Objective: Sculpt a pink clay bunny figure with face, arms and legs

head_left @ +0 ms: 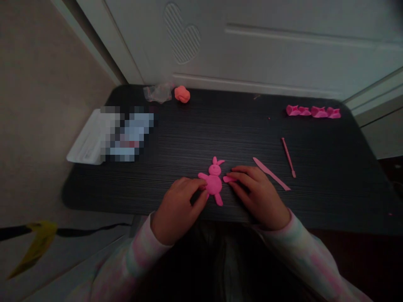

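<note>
A flat pink clay rabbit (214, 183) lies near the front edge of the dark table, with a round head, two ears, a round body, one arm on the left and legs below. My left hand (180, 209) has its thumb and fingertips closed on the left lower side of the rabbit's body, hiding part of one leg. Just right of the body, my right hand (256, 195) pinches a small pink clay strip (229, 179), whose rounded end points at the rabbit with a narrow gap between.
Right of my right hand lie a pink plastic knife (272, 174) and a thin pink modelling tool (289, 157). A pink moulded strip (313, 111) is at the back right. An orange clay lump (182, 95), clear plastic wrap (158, 93) and a white packet (88, 140) are at left.
</note>
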`<state>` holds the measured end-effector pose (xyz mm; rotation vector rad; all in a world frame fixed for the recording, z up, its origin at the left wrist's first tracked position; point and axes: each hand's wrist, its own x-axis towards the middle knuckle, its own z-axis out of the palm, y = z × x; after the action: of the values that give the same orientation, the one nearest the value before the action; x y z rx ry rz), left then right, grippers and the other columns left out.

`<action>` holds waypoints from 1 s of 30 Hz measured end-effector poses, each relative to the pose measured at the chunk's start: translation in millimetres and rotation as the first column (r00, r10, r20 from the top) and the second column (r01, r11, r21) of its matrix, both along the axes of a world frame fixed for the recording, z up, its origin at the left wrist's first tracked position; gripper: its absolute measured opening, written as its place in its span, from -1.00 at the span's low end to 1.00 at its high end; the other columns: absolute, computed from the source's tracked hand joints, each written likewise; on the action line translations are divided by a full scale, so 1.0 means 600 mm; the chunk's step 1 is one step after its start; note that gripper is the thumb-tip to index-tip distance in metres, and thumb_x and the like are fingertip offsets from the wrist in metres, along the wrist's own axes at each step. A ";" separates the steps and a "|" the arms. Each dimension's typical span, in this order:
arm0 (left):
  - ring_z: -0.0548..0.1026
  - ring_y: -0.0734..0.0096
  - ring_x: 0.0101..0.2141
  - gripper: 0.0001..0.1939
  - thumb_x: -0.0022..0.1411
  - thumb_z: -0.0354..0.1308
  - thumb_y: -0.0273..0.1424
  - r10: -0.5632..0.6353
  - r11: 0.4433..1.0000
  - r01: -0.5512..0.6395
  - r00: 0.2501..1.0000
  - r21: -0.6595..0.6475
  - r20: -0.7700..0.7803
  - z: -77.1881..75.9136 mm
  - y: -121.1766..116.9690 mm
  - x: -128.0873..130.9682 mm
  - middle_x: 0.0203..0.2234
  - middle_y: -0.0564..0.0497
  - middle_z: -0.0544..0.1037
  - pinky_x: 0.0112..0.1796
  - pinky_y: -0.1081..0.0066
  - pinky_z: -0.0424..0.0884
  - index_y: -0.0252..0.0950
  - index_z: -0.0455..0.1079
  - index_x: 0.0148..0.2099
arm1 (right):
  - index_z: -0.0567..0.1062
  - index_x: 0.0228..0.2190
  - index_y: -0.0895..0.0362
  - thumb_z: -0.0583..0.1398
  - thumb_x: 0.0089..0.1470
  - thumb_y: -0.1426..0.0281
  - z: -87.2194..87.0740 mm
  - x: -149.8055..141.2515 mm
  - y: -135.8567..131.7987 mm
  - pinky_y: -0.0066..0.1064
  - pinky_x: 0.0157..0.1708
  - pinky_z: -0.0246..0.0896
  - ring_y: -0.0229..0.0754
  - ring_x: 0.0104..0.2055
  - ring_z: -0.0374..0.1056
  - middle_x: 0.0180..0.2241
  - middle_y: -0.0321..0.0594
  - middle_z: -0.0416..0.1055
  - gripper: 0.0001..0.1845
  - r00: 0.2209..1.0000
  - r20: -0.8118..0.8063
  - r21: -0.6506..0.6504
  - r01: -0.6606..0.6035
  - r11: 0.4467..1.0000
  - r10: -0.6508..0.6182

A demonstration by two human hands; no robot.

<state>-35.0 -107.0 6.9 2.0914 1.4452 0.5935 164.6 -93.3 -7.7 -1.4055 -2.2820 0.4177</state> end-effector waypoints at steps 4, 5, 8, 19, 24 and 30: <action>0.38 0.39 -0.37 -0.85 0.12 0.01 -0.45 -0.085 0.988 0.089 0.996 0.129 -0.030 -0.005 0.002 -0.005 -0.43 -0.02 0.48 -0.31 0.34 0.31 -0.33 0.38 -0.28 | 0.43 -0.27 0.14 0.08 0.05 0.41 -0.001 0.001 0.002 -0.18 -0.21 0.21 -0.10 -0.18 0.24 -0.21 -0.11 0.34 -0.81 1.000 0.012 -0.009 -0.016 1.000 0.016; 0.37 0.39 -0.38 -0.86 0.11 0.02 -0.46 -0.111 0.979 0.116 0.993 0.169 -0.041 -0.006 0.003 -0.005 -0.45 -0.01 0.47 -0.32 0.34 0.30 -0.33 0.39 -0.28 | 0.42 -0.27 0.14 0.08 0.05 0.41 0.000 0.000 0.003 -0.18 -0.21 0.21 -0.10 -0.18 0.24 -0.21 -0.10 0.34 -0.81 1.000 0.011 -0.012 -0.016 1.000 0.016; 0.32 0.39 -0.39 -0.85 0.06 0.07 -0.46 -0.146 0.949 0.160 0.987 0.271 -0.069 -0.006 0.005 -0.002 -0.50 0.01 0.45 -0.34 0.35 0.28 -0.29 0.42 -0.28 | 0.42 -0.26 0.12 0.08 0.05 0.42 0.001 -0.001 0.004 -0.18 -0.21 0.21 -0.10 -0.18 0.24 -0.21 -0.12 0.34 -0.81 1.000 0.004 -0.026 -0.003 1.000 0.003; 0.29 0.40 -0.42 -0.81 0.00 0.12 -0.43 -0.187 0.937 0.199 0.980 0.288 -0.071 -0.010 0.022 0.014 -0.49 0.05 0.47 -0.37 0.33 0.27 -0.25 0.42 -0.26 | 0.43 -0.27 0.10 0.09 0.03 0.42 0.004 0.001 0.008 -0.19 -0.25 0.20 -0.11 -0.20 0.26 -0.21 -0.13 0.36 -0.81 1.000 0.028 -0.081 0.006 0.997 -0.004; 0.31 0.40 -0.35 -0.81 -0.02 0.14 -0.44 -0.245 0.930 0.248 0.969 0.272 -0.045 -0.010 0.018 0.009 -0.38 0.09 0.53 -0.27 0.31 0.28 -0.25 0.41 -0.27 | 0.43 -0.27 0.06 0.11 0.02 0.41 0.004 0.003 0.009 -0.19 -0.25 0.17 -0.11 -0.22 0.26 -0.22 -0.17 0.37 -0.81 1.000 0.023 -0.113 0.002 0.994 0.000; 0.38 0.41 -0.41 -0.86 -0.01 0.12 -0.43 -0.256 0.933 0.260 0.965 0.250 -0.046 -0.007 0.027 0.011 -0.40 0.13 0.56 -0.35 0.34 0.33 -0.25 0.43 -0.32 | 0.40 -0.25 0.03 0.10 0.04 0.40 0.008 0.002 0.010 -0.19 -0.27 0.16 -0.10 -0.23 0.26 -0.23 -0.17 0.36 -0.82 0.999 0.052 -0.141 0.003 0.990 0.004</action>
<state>-28.6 -90.8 2.8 2.4390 1.1200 0.6900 166.0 -87.2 -2.9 -1.5002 -2.3340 0.5579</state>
